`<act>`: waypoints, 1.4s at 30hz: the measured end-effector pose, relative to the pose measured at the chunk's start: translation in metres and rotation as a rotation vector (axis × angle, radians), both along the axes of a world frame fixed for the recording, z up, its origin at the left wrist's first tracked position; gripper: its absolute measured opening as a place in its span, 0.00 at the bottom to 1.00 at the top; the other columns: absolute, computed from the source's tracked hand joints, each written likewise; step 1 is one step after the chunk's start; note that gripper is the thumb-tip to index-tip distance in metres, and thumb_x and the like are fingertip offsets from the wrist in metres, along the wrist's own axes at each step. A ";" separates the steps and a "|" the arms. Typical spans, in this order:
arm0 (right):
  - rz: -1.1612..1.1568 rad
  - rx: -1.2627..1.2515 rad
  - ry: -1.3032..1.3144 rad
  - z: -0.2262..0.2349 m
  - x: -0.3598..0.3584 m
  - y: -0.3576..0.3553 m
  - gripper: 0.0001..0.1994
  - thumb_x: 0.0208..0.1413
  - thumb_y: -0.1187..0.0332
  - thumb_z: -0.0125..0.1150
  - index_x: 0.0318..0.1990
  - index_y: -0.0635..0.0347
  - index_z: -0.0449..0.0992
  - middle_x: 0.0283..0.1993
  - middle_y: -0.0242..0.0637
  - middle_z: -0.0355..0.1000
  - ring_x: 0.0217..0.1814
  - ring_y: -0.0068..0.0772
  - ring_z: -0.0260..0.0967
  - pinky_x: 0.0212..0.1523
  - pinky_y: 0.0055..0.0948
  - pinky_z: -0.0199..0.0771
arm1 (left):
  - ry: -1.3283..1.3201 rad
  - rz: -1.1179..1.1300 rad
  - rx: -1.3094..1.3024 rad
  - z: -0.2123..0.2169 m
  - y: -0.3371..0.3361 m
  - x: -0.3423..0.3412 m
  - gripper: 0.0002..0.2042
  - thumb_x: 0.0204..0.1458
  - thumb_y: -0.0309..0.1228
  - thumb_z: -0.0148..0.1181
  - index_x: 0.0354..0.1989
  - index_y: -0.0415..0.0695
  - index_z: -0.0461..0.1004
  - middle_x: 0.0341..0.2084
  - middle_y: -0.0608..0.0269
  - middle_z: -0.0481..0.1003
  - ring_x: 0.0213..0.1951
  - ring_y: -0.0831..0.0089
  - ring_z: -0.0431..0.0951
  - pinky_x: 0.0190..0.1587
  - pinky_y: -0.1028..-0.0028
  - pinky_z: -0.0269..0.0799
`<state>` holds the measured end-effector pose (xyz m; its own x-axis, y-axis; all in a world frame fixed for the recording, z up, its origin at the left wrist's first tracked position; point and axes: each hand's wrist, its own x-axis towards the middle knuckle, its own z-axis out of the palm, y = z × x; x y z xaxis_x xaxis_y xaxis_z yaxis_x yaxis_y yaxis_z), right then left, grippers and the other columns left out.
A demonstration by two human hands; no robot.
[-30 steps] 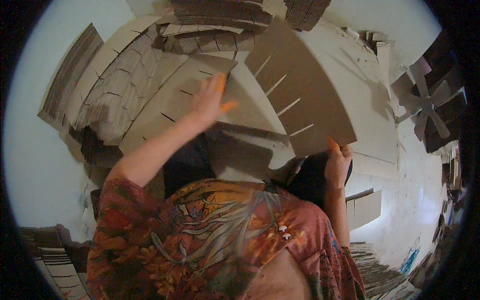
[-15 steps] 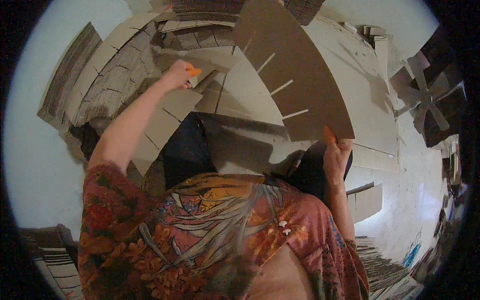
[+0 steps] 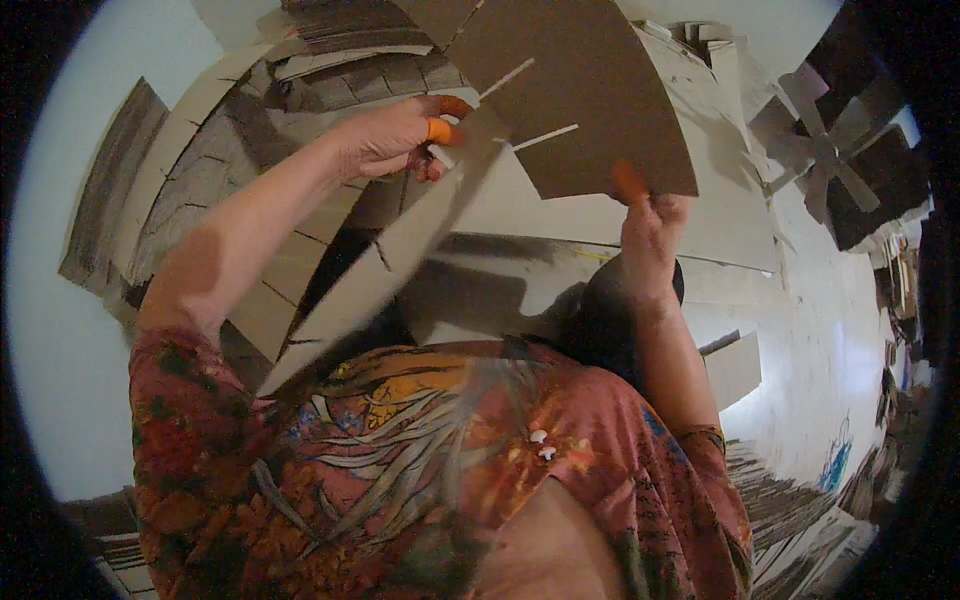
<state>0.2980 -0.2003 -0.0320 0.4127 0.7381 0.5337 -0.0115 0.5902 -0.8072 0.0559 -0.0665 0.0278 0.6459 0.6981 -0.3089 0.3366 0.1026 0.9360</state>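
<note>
Two slotted sheets are in hand. The first is a large brown cardboard sheet with a curved edge and narrow slots (image 3: 580,90), held up in the air toward the far right; two pale slots show cut into its near-left edge. The second is a long pale grey cardboard strip with short slits (image 3: 400,250), which slants from the near left, by the person's chest, up to the brown sheet, meeting it at the slotted edge.

The left hand (image 3: 395,135) is at the top end of the grey strip, its grip closed on the strip's upper edge just where the strip meets the brown sheet; orange finger covers show on two fingertips (image 3: 440,130). The right hand (image 3: 650,235) is below the brown sheet's near-right corner, its grip pinching that corner from underneath, with one orange-tipped finger lying on the sheet's face. The two hands are well apart, with the brown sheet between them.

Behind and beneath the sheets stands a broad stack of pale cardboard panels (image 3: 230,120) along the left. At the far right, one dark cross-shaped cardboard assembly (image 3: 825,155) lies on the white floor (image 3: 820,330). One small pale cardboard rectangle (image 3: 735,370) lies near the right elbow.
</note>
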 end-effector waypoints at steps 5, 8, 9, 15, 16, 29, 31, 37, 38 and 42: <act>-0.079 -0.042 -0.070 0.027 0.013 -0.005 0.07 0.52 0.76 0.58 0.39 0.64 0.74 0.32 0.31 0.72 0.32 0.22 0.65 0.31 0.23 0.67 | 0.027 0.067 0.042 0.009 -0.023 0.025 0.23 0.50 0.29 0.54 0.55 0.38 0.59 0.28 0.62 0.70 0.18 0.80 0.68 0.19 0.79 0.68; -0.185 -0.455 -0.630 -0.008 0.050 0.001 0.04 0.51 0.75 0.58 0.33 0.66 0.75 0.26 0.36 0.72 0.27 0.22 0.65 0.27 0.25 0.66 | -0.008 -0.131 0.202 0.004 -0.036 0.042 0.21 0.51 0.28 0.53 0.54 0.38 0.59 0.27 0.63 0.70 0.18 0.80 0.69 0.20 0.79 0.70; -0.176 -0.440 -0.593 -0.016 0.049 0.001 0.04 0.51 0.74 0.58 0.32 0.67 0.75 0.25 0.38 0.72 0.26 0.22 0.65 0.27 0.26 0.66 | -0.031 -0.165 0.164 0.002 -0.041 0.048 0.21 0.52 0.31 0.53 0.54 0.40 0.60 0.26 0.66 0.70 0.18 0.81 0.69 0.19 0.80 0.68; -0.017 -0.462 -0.507 -0.030 0.033 -0.007 0.09 0.51 0.72 0.59 0.39 0.67 0.74 0.33 0.43 0.75 0.35 0.26 0.69 0.37 0.27 0.69 | -0.065 -0.116 0.268 -0.027 -0.009 0.023 0.22 0.53 0.41 0.56 0.52 0.41 0.65 0.33 0.66 0.71 0.31 0.81 0.73 0.26 0.80 0.71; 0.032 -0.446 -0.450 -0.033 0.038 -0.010 0.12 0.51 0.71 0.59 0.43 0.66 0.73 0.38 0.44 0.75 0.40 0.29 0.71 0.41 0.26 0.69 | 0.161 0.038 0.394 -0.027 -0.002 0.019 0.24 0.51 0.43 0.57 0.51 0.39 0.66 0.35 0.58 0.73 0.38 0.69 0.75 0.36 0.70 0.73; -0.029 -0.586 -1.366 0.075 -0.004 0.016 0.26 0.45 0.77 0.50 0.57 0.60 0.63 0.41 0.56 0.70 0.44 0.57 0.66 0.46 0.43 0.66 | 1.175 0.132 0.926 -0.144 0.087 -0.121 0.11 0.49 0.34 0.57 0.29 0.35 0.75 0.30 0.46 0.75 0.34 0.54 0.76 0.35 0.59 0.72; 0.058 -0.610 -1.320 0.072 0.004 0.014 0.26 0.44 0.79 0.47 0.56 0.59 0.63 0.37 0.57 0.70 0.41 0.59 0.66 0.44 0.43 0.66 | 1.073 0.103 1.106 -0.135 0.089 -0.138 0.11 0.50 0.33 0.57 0.29 0.35 0.75 0.26 0.49 0.75 0.28 0.59 0.77 0.27 0.62 0.72; 0.043 -0.241 -0.969 0.043 0.020 -0.010 0.28 0.40 0.85 0.44 0.55 0.60 0.66 0.42 0.55 0.71 0.45 0.54 0.69 0.46 0.35 0.68 | 0.482 0.436 0.375 -0.057 0.072 -0.131 0.12 0.53 0.35 0.54 0.34 0.36 0.73 0.18 0.61 0.70 0.13 0.73 0.71 0.15 0.76 0.65; 0.027 -0.181 -0.975 0.043 0.020 -0.012 0.28 0.40 0.86 0.43 0.55 0.60 0.66 0.43 0.55 0.71 0.46 0.53 0.69 0.47 0.34 0.67 | 0.466 0.401 0.336 -0.048 0.076 -0.131 0.12 0.52 0.35 0.55 0.36 0.36 0.72 0.20 0.60 0.71 0.15 0.74 0.72 0.15 0.76 0.66; 0.000 -0.057 -0.979 0.055 0.016 -0.022 0.29 0.40 0.87 0.43 0.54 0.59 0.67 0.46 0.54 0.70 0.50 0.49 0.69 0.48 0.32 0.67 | 0.220 0.373 0.440 -0.032 0.071 -0.109 0.13 0.51 0.35 0.57 0.37 0.37 0.71 0.22 0.62 0.72 0.17 0.76 0.73 0.16 0.77 0.67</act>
<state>0.3142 -0.2219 0.0226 -0.1935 0.7734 0.6037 0.6782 0.5501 -0.4874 -0.0535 0.0040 -0.0047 0.2875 0.9570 -0.0389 0.5424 -0.1292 0.8301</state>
